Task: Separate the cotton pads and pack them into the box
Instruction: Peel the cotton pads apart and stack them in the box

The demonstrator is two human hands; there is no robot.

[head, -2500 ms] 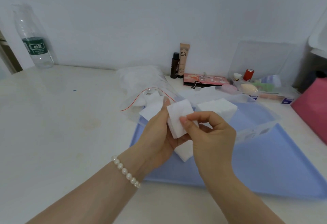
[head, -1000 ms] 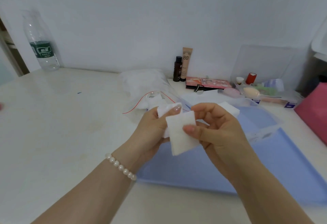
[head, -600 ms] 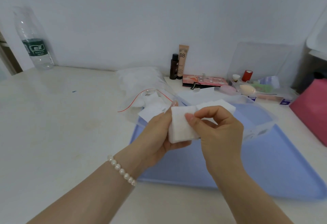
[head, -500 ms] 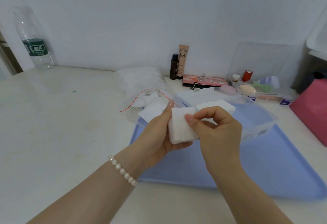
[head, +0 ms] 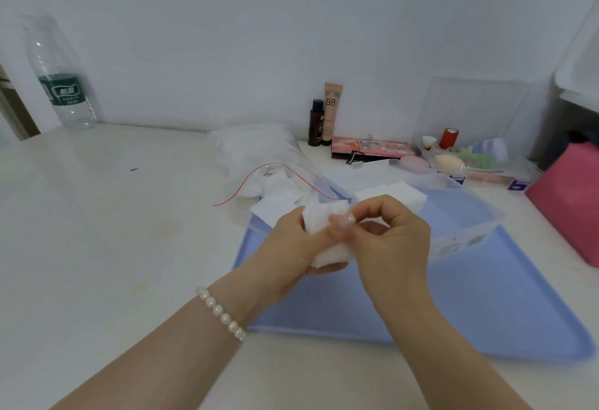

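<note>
Left hand (head: 288, 247) gripping cotton pads (head: 324, 234) over blue tray (head: 486, 306); right hand (head: 393, 241) pinching pad edge. Clear box (head: 466, 215) sitting on tray, holding white stack (head: 398, 194). Pale table (head: 97, 231) bearing zip bag (head: 269, 176), water bottle (head: 60, 85), cosmetics along white wall (head: 259, 21).

— What are you holding there?

— A small stack of white cotton pads (head: 325, 234), square and soft-edged, pinched between your two hands above the near edge of the box (head: 466, 234).

— And the box?

— Clear plastic, open on top, resting on the blue tray. A thicker block of white pads (head: 393, 194) already sits inside it, just behind your fingers.
</note>
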